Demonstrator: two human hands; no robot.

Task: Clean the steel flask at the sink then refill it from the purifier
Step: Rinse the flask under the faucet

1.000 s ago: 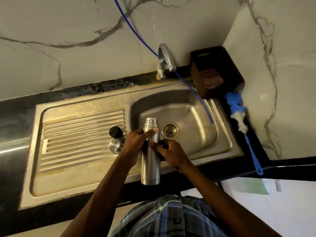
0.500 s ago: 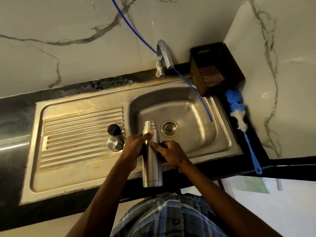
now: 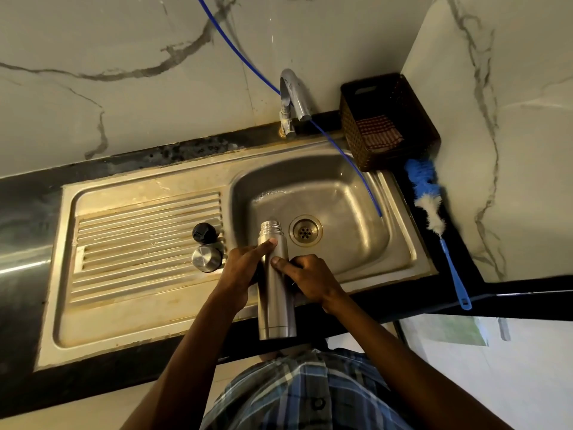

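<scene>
left hand (image 3: pixel 240 268): fingers curled round steel flask (image 3: pixel 276 293) | right hand (image 3: pixel 310 279): fingers curled round flask too | flask open-topped, over sink (image 3: pixel 400 243) edge

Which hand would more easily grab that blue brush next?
Probably the right hand: the brush lies on its side, right of the sink. The left hand can keep gripping the flask.

Flask (image 3: pixel 276 293) over basin (image 3: pixel 366 243) front edge; caps (image 3: pixel 207 259) left on drainboard (image 3: pixel 139 243).
</scene>
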